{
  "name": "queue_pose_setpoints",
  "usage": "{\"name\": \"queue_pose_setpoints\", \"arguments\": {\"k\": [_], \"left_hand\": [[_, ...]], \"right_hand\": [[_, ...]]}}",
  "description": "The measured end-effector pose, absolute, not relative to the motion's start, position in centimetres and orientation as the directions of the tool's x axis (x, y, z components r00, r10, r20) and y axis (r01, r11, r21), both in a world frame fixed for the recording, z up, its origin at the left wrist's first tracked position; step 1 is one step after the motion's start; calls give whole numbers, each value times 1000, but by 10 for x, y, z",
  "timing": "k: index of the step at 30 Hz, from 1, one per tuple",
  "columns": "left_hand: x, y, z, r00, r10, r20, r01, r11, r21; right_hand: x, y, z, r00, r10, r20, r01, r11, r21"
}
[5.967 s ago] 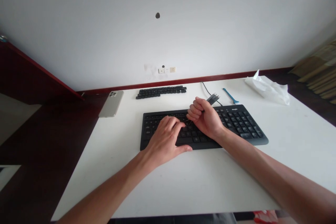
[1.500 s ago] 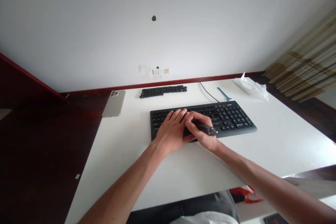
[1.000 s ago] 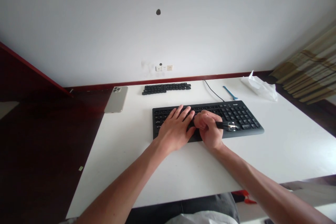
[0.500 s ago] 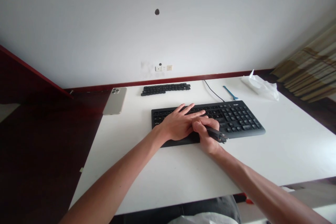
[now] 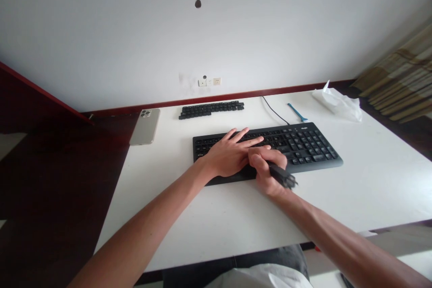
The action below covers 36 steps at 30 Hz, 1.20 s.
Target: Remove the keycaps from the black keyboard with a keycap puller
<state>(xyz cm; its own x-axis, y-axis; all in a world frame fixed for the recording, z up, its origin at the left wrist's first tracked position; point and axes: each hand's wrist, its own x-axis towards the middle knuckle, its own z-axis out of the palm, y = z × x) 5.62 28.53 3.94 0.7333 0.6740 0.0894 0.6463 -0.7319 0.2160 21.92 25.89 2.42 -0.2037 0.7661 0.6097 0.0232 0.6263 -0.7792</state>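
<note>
A black computer keyboard (image 5: 305, 143) lies on the white table. My left hand (image 5: 229, 155) rests palm down on its left half, fingers spread over the keys. Close against it, my right hand (image 5: 268, 164) is closed around a black tool (image 5: 283, 175) with a dark handle. Thin metal prongs stick out of the tool's near end. Its far end is hidden under my hands, as are many of the keys below them. Loose black keycaps (image 5: 212, 109) stand in rows behind the keyboard.
A phone (image 5: 146, 127) lies face down at the table's left edge. Behind the keyboard are its cable (image 5: 275, 111) and a blue slim tool (image 5: 297, 112). A crumpled white plastic bag (image 5: 339, 103) sits at the back right. Wall sockets (image 5: 209, 82) are beyond the table.
My right hand has turned slightly, and the near end of the black tool has shifted a little to the right. My left hand stays spread on the keyboard. The view has tilted slightly.
</note>
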Motion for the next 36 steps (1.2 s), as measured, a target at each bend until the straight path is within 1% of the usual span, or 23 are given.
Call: {"name": "queue_pose_setpoints", "arguments": {"k": [2,4,6,8,14,17,19,22,25,28,30,33,36], "left_hand": [[56,285,40,733,674,88,646,-731,218],[56,285,40,733,674,87,645,-731,222],[56,285,39,725,682,94,650,-723,233],[58,285,37,708,698,109,661,-708,248],[60,287,34,656,740,148,694,-669,267],[58,289,36,650,747,140,687,-656,312],[57,290,38,646,746,160,670,-655,348],[55,290,43,617,749,241,644,-657,392],[54,291,49,564,770,299,655,-637,405],[54,292,52,566,771,292,660,-636,400],[54,293,53,571,771,281,652,-634,416],[54,294,54,556,787,265,650,-611,452],[56,291,57,517,824,232,671,-558,488]], "right_hand": [[217,253,29,-221,692,687,-11,703,-711],[216,251,32,-234,644,728,-28,744,-667],[218,254,33,-211,653,727,28,748,-663],[222,259,31,-171,683,710,83,729,-680],[229,273,28,-19,797,603,90,602,-793],[229,279,27,65,823,564,103,556,-825],[231,285,28,90,831,549,110,539,-835],[234,298,36,72,840,539,157,524,-837],[237,321,53,34,813,582,224,561,-797],[240,352,66,-14,755,655,328,623,-711],[242,370,66,-36,738,674,374,635,-676],[247,386,55,-44,739,673,416,626,-660],[252,388,45,-75,744,664,417,628,-657]]}}
